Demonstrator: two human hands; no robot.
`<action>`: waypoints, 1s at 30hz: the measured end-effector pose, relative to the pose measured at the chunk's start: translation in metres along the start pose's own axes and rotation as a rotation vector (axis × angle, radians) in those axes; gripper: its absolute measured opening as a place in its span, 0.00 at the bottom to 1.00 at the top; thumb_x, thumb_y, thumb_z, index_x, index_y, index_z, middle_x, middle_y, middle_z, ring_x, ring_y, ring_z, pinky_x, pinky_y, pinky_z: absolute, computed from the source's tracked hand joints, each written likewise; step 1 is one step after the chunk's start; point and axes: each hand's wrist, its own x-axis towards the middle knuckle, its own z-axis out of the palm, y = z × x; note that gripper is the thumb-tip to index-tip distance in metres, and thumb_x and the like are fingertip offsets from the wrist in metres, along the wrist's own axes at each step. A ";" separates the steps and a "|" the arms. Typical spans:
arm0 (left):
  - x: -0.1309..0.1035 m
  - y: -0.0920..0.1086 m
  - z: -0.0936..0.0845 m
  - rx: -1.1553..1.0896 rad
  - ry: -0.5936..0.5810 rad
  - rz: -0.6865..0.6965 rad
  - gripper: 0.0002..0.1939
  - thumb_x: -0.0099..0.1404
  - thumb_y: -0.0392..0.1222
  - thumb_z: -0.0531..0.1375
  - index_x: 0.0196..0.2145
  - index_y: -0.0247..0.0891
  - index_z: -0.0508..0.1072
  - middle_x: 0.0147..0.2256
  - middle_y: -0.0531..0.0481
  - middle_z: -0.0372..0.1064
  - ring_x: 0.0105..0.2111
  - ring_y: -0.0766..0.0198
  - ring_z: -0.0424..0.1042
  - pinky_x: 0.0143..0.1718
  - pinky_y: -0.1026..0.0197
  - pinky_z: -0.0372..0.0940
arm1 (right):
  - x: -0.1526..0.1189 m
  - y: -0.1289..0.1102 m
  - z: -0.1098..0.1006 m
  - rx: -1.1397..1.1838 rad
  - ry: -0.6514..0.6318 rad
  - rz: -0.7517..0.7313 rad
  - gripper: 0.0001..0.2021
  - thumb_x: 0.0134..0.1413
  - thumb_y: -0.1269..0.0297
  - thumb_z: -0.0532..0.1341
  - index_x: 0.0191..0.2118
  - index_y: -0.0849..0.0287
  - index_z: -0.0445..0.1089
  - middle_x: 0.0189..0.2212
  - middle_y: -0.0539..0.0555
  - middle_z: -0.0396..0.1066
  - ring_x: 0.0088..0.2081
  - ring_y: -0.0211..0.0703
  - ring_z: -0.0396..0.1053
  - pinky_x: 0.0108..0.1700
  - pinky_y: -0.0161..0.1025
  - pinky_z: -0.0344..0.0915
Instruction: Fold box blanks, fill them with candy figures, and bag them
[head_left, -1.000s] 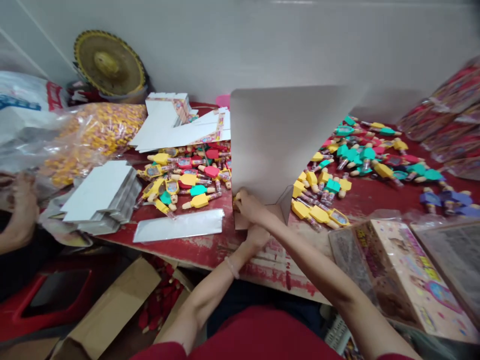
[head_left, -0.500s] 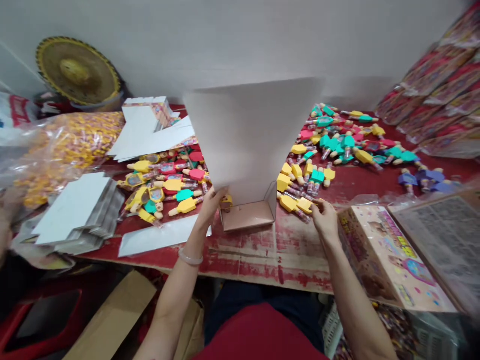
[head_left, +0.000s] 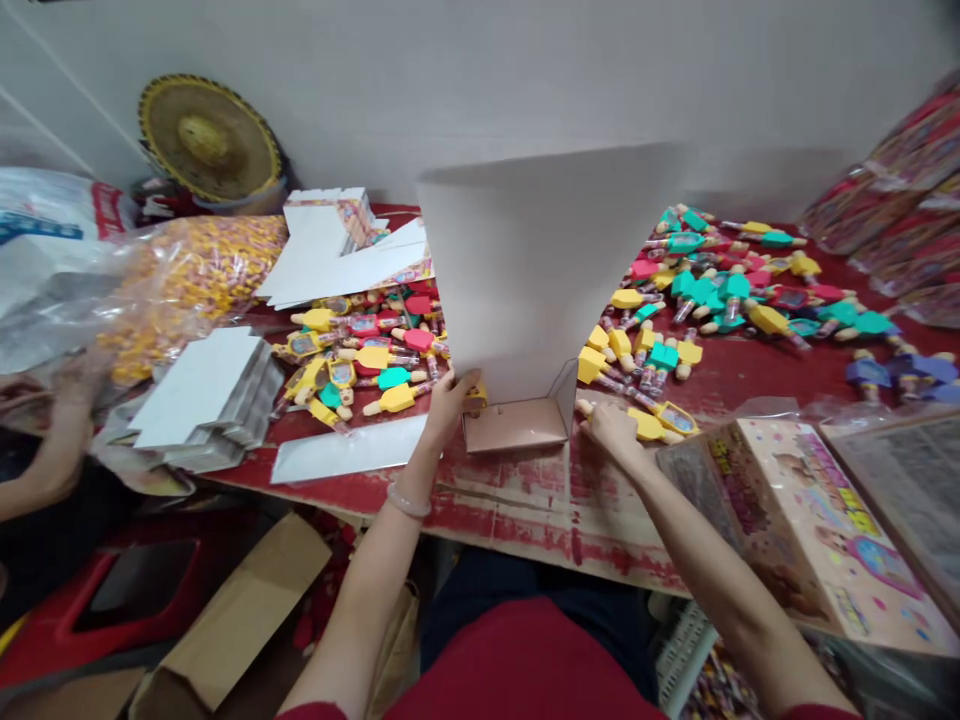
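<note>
Moved: over the last half second my right hand [head_left: 611,430] has come in leftward, and is now just beside the right wall of the box [head_left: 517,432].
Right fingers: curled at a toy's wooden end [head_left: 585,408]; I cannot tell whether they grip it.
Left hand: my left hand [head_left: 450,400] grasps the box's left wall, fingertips bent inside.
Box: open near the front edge of the tabletop [head_left: 510,515], its tall flap [head_left: 547,260] standing up.
In the box: one yellow toy [head_left: 476,397] at the left end, by my left fingertips.
Toy piles: left pile [head_left: 375,357] and right pile [head_left: 705,295], on either side of the box.
Front edge, left: pale strip [head_left: 349,450].
</note>
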 end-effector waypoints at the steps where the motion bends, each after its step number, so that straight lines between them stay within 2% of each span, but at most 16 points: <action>1: -0.001 -0.001 0.000 -0.013 -0.004 -0.009 0.24 0.49 0.57 0.72 0.36 0.36 0.77 0.32 0.51 0.72 0.31 0.65 0.70 0.33 0.62 0.68 | -0.006 0.010 -0.007 0.029 -0.032 0.014 0.15 0.60 0.63 0.60 0.49 0.66 0.74 0.43 0.70 0.76 0.45 0.57 0.75 0.44 0.45 0.67; 4: -0.001 -0.004 0.001 -0.041 -0.016 -0.020 0.23 0.51 0.55 0.72 0.37 0.36 0.77 0.31 0.52 0.71 0.30 0.65 0.70 0.31 0.63 0.68 | -0.035 0.040 -0.035 0.339 -0.052 -0.030 0.12 0.55 0.58 0.61 0.39 0.63 0.73 0.33 0.60 0.75 0.36 0.50 0.74 0.39 0.42 0.67; 6: 0.000 -0.005 0.001 -0.051 -0.019 -0.013 0.22 0.52 0.55 0.72 0.38 0.36 0.78 0.33 0.51 0.73 0.32 0.65 0.71 0.33 0.63 0.68 | -0.060 0.044 -0.057 0.665 0.020 -0.163 0.13 0.51 0.58 0.61 0.39 0.60 0.70 0.31 0.54 0.74 0.33 0.45 0.72 0.36 0.39 0.67; 8: 0.000 -0.006 0.001 -0.054 -0.016 -0.010 0.21 0.53 0.54 0.71 0.39 0.36 0.78 0.34 0.50 0.74 0.34 0.64 0.71 0.35 0.63 0.68 | -0.082 0.024 -0.071 0.896 0.121 -0.313 0.13 0.49 0.60 0.60 0.41 0.57 0.68 0.34 0.52 0.74 0.34 0.43 0.71 0.36 0.37 0.67; 10: 0.001 -0.006 0.001 -0.052 -0.019 -0.005 0.21 0.53 0.53 0.71 0.39 0.36 0.79 0.35 0.50 0.75 0.35 0.64 0.72 0.37 0.63 0.68 | -0.094 -0.014 -0.074 0.963 0.178 -0.452 0.11 0.49 0.63 0.59 0.41 0.56 0.67 0.39 0.54 0.74 0.39 0.44 0.72 0.41 0.38 0.68; 13: -0.001 -0.003 0.002 -0.057 -0.031 0.009 0.21 0.53 0.53 0.71 0.39 0.37 0.79 0.37 0.49 0.77 0.37 0.63 0.73 0.41 0.61 0.67 | -0.090 -0.077 -0.059 0.911 0.146 -0.595 0.11 0.49 0.65 0.56 0.40 0.57 0.65 0.42 0.57 0.74 0.43 0.47 0.71 0.47 0.42 0.67; 16: -0.003 0.000 0.004 -0.069 -0.027 0.006 0.21 0.52 0.53 0.71 0.37 0.36 0.78 0.35 0.51 0.76 0.35 0.63 0.72 0.40 0.61 0.66 | -0.078 -0.114 -0.042 0.831 0.103 -0.625 0.10 0.45 0.67 0.55 0.37 0.57 0.64 0.39 0.58 0.74 0.42 0.50 0.69 0.46 0.44 0.65; 19: -0.004 0.001 0.006 -0.079 -0.017 -0.025 0.21 0.50 0.54 0.71 0.35 0.36 0.76 0.30 0.53 0.73 0.31 0.64 0.69 0.35 0.62 0.64 | -0.077 -0.124 -0.043 0.718 0.050 -0.639 0.10 0.45 0.71 0.55 0.38 0.57 0.64 0.38 0.59 0.74 0.41 0.51 0.69 0.43 0.43 0.61; 24: -0.004 0.001 0.004 -0.089 -0.036 -0.016 0.19 0.52 0.52 0.70 0.35 0.35 0.76 0.30 0.53 0.73 0.31 0.65 0.69 0.36 0.63 0.64 | -0.084 -0.137 -0.065 0.434 -0.038 -0.533 0.13 0.51 0.72 0.57 0.45 0.60 0.67 0.40 0.60 0.75 0.40 0.49 0.70 0.38 0.38 0.57; 27: -0.003 0.000 0.004 -0.084 -0.049 -0.020 0.18 0.53 0.52 0.70 0.35 0.35 0.75 0.29 0.54 0.72 0.32 0.65 0.70 0.38 0.62 0.65 | -0.078 -0.151 -0.066 0.405 -0.044 -0.500 0.14 0.52 0.72 0.56 0.46 0.61 0.68 0.41 0.61 0.75 0.40 0.49 0.71 0.37 0.37 0.58; 30: -0.001 -0.002 0.004 -0.086 -0.042 -0.001 0.18 0.53 0.51 0.70 0.35 0.35 0.76 0.31 0.53 0.73 0.33 0.64 0.71 0.41 0.60 0.66 | -0.070 -0.169 -0.056 0.469 -0.045 -0.438 0.16 0.53 0.73 0.55 0.48 0.62 0.67 0.42 0.63 0.75 0.40 0.50 0.72 0.39 0.39 0.61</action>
